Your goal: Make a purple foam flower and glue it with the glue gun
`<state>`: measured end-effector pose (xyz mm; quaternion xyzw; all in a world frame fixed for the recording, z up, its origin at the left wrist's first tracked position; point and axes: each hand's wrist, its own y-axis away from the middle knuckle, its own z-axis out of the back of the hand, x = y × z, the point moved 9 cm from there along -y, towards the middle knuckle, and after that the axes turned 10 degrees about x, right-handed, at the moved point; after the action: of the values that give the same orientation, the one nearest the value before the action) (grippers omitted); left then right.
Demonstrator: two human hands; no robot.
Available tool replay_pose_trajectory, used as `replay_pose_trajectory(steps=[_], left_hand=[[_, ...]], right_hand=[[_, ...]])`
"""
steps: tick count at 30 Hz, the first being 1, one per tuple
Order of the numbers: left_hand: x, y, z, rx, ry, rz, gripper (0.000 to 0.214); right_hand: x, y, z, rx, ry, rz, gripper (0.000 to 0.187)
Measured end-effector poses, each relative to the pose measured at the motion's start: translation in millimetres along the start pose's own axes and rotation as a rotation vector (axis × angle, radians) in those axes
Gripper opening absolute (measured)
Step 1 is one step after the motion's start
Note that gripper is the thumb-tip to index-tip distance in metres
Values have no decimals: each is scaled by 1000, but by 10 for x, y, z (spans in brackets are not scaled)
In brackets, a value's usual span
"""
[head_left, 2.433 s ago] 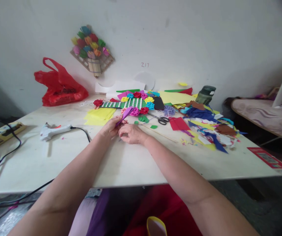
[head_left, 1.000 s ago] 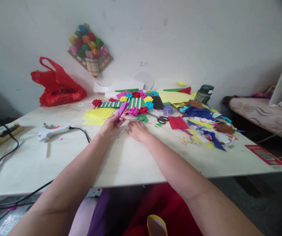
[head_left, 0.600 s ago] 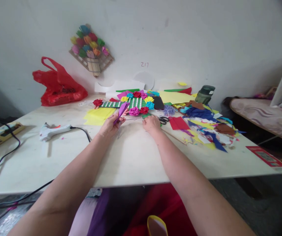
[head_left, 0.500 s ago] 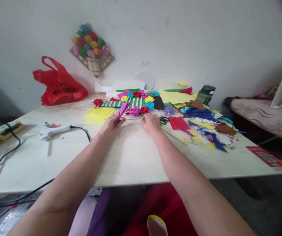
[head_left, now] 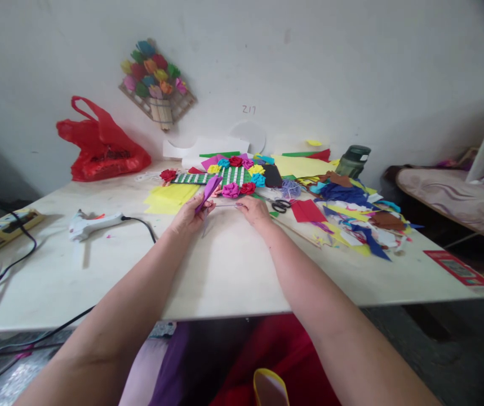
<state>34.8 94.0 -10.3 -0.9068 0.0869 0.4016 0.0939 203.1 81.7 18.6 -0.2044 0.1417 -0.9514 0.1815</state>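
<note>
Centrally, left hand [head_left: 189,215] grip pinches purple folded paper strip [head_left: 208,190] by lower end, above pale counter [head_left: 225,270]; likely light, floppy, crease-prone. Right hand [head_left: 255,210] grip beside thin stick [head_left: 225,205], closure unclear.

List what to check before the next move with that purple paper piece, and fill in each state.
1. Hold: the left hand pinches the purple paper piece: ok.
2. Second hold: the right hand grips the thin stick: cannot tell; its fingertips are at the stick's end.
3. Reach: the scissors lie just beyond the right hand: ok.
4. Clearance: the glue gun lies apart from both hands: ok.
5. Heat of the glue gun: cannot tell.
6. Room: bare table in front of the hands: ok.
</note>
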Motion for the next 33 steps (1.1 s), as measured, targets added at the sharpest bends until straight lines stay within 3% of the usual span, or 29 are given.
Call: replay_pose_trajectory(steps=[3, 8, 10, 13, 16, 18, 20, 22, 25, 27, 29, 31, 33], left_hand=[[15, -18, 55, -35, 6, 8, 16], [20, -39, 92, -32, 7, -5, 11], [21, -42, 88, -20, -2, -4, 9], [29, -43, 90, -18, -34, 15, 8], [37, -45, 100, -21, -65, 26, 7], [36, -51, 98, -10, -80, 16, 6], [41, -56, 91, 5, -96, 11, 5], [46, -57, 82, 19, -116, 8, 7], [48, -55, 58, 46, -148, 1, 11], [50, -56, 28, 81, -170, -3, 14], [60, -57, 3, 114, -190, -1, 15], [79, -56, -17, 141, -201, 11, 14], [103, -52, -42, 170, -204, 31, 10]], right_hand=[[-80, -1, -26, 18, -178, 45, 20], [-286, 31, -112, 63, -607, -35, 26], [-364, 34, -46, -4, -708, -66, 30], [-595, 79, 171, -216, -779, -199, 38], [-897, 294, 492, -511, -687, -435, 47], [-997, 457, 693, -605, -484, -571, 50], [-1023, 580, 846, -612, -216, -698, 43], [-939, 580, 932, -558, 33, -702, 33], [-811, 447, 838, -348, 176, -668, 35], [-710, 344, 711, -206, 146, -625, 36], [-502, 237, 657, -186, 120, -473, 39], [-198, 142, 623, -224, 93, -208, 26], [-1, 98, 548, -239, -19, -40, 24]])
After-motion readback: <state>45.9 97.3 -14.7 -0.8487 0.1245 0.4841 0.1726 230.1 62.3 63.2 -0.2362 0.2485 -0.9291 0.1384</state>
